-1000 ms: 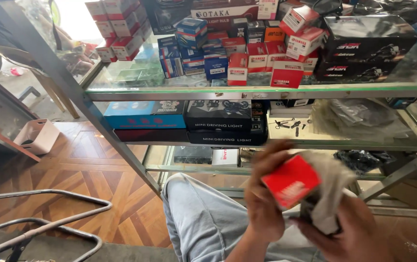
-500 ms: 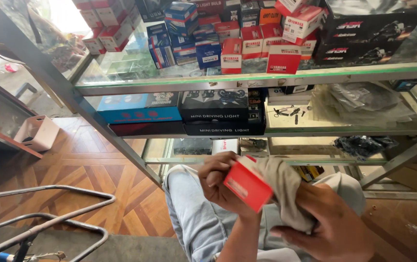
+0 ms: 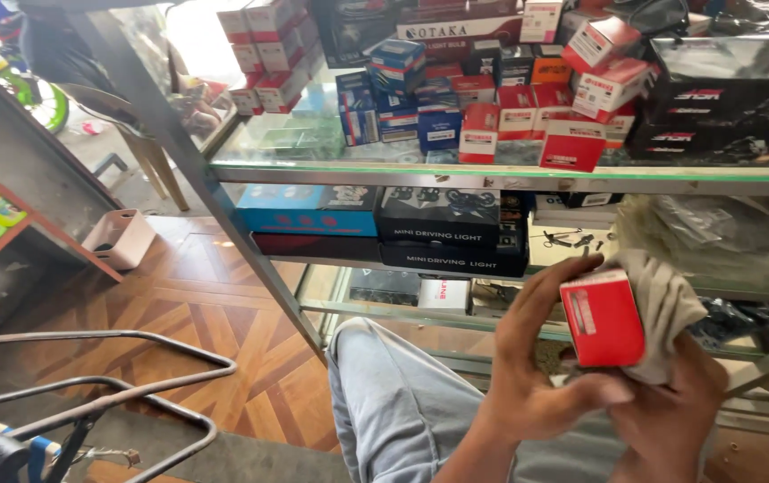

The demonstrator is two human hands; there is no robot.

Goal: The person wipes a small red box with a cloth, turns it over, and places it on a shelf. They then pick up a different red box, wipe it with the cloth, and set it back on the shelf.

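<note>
My left hand grips a small red box from the left side, thumb under its lower edge. My right hand is below and to the right, bunching a grey cloth against the box's back and right side. Both hands are held above my knee in light blue jeans, in front of a glass display case.
The glass shelves hold several red, white and blue small boxes, black boxes and flat dark boxes. A metal rack frame is at lower left on a patterned wood floor. A pale bin stands by a red-edged shelf.
My hands with the red box and cloth shifted left and lower, then came back right and higher. The cloth now wraps behind the box; the view has tilted slightly.
</note>
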